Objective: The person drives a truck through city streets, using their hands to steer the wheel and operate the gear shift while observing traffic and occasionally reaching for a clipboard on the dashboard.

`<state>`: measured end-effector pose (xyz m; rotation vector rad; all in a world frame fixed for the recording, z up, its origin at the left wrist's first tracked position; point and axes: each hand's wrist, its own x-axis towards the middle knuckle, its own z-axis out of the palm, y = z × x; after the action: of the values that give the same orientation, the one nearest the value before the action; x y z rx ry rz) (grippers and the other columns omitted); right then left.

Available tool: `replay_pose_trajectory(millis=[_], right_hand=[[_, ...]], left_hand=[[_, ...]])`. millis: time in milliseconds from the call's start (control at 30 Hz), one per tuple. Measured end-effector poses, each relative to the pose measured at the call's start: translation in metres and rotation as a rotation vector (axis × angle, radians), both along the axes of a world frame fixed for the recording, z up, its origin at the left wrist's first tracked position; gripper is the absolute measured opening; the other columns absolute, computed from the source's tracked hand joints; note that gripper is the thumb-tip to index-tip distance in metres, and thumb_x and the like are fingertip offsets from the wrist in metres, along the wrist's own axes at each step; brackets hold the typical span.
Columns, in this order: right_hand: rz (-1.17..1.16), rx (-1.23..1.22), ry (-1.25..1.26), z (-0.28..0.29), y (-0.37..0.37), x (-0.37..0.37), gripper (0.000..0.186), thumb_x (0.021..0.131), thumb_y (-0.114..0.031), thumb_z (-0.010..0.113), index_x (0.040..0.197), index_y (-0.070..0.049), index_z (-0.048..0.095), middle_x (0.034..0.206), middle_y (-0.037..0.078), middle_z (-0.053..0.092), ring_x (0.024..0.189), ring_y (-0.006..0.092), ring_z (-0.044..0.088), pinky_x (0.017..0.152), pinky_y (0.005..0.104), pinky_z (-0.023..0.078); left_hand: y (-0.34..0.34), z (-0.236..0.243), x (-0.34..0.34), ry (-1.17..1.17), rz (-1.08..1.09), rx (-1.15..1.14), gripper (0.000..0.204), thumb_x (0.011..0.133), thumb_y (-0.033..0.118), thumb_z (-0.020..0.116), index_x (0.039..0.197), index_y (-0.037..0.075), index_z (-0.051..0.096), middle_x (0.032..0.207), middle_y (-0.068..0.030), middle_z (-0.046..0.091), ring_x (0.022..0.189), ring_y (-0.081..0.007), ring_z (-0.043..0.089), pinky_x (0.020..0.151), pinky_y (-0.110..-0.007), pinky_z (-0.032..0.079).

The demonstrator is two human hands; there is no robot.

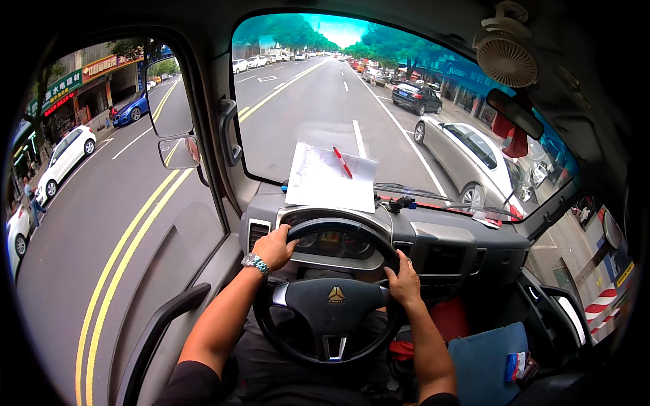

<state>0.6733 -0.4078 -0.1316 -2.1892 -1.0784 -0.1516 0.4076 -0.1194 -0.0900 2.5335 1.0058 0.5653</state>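
Both of my hands are on a black steering wheel [305, 311] with a gold emblem on its hub. My left hand [274, 248] is wrapped round the rim at the upper left; a metal watch [256, 264] sits on that wrist. At the upper right of the rim, my right hand [405, 279] curls round it, thumb on the inner side. Behind the wheel lies the instrument cluster [335, 242], partly covered by the rim. White written sheets of paper [328, 186] lie on top of the dashboard, with a red pen [342, 162] resting on them.
Ahead, a road [291, 108] runs between trees and parked cars. A silver car [467, 152] stands close at the right front, a black car [416, 98] beyond it. A side mirror [169, 98] is at the left, a small fan [506, 59] at the upper right, a blue seat [484, 358] beside me.
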Motion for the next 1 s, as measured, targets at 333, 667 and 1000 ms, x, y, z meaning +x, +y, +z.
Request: replay_pose_trajectory(millis=[333, 667, 1000], right_hand=[[-0.007, 0.024, -0.015, -0.006, 0.006, 0.002, 0.068, 0.098, -0.034, 0.072, 0.157, -0.015, 0.046, 0.137, 0.023, 0.064, 0.122, 0.0473, 0.064, 0.101, 0.0525, 0.053], [0.004, 0.032, -0.077, -0.008, 0.010, 0.006, 0.068, 0.098, -0.035, 0.072, 0.158, -0.015, 0.046, 0.132, 0.025, 0.064, 0.118, 0.0475, 0.065, 0.098, 0.0532, 0.054], [0.019, 0.020, -0.088, -0.005, 0.017, 0.005, 0.067, 0.098, -0.034, 0.072, 0.157, -0.015, 0.047, 0.130, 0.023, 0.065, 0.119, 0.0453, 0.065, 0.098, 0.0518, 0.054]], left_hand=[[0.002, -0.007, -0.006, -0.011, 0.017, 0.000, 0.053, 0.103, 0.044, 0.065, 0.140, 0.008, 0.057, 0.119, -0.0229, 0.074, 0.109, -0.0437, 0.071, 0.093, -0.053, 0.056], [-0.001, -0.011, -0.008, -0.022, 0.030, 0.001, 0.053, 0.103, 0.043, 0.064, 0.140, 0.006, 0.056, 0.117, -0.0237, 0.074, 0.106, -0.0446, 0.072, 0.092, -0.053, 0.056], [-0.001, -0.016, -0.016, -0.057, 0.049, -0.003, 0.051, 0.103, 0.043, 0.065, 0.138, 0.007, 0.057, 0.117, -0.0233, 0.073, 0.104, -0.0453, 0.071, 0.090, -0.054, 0.056]])
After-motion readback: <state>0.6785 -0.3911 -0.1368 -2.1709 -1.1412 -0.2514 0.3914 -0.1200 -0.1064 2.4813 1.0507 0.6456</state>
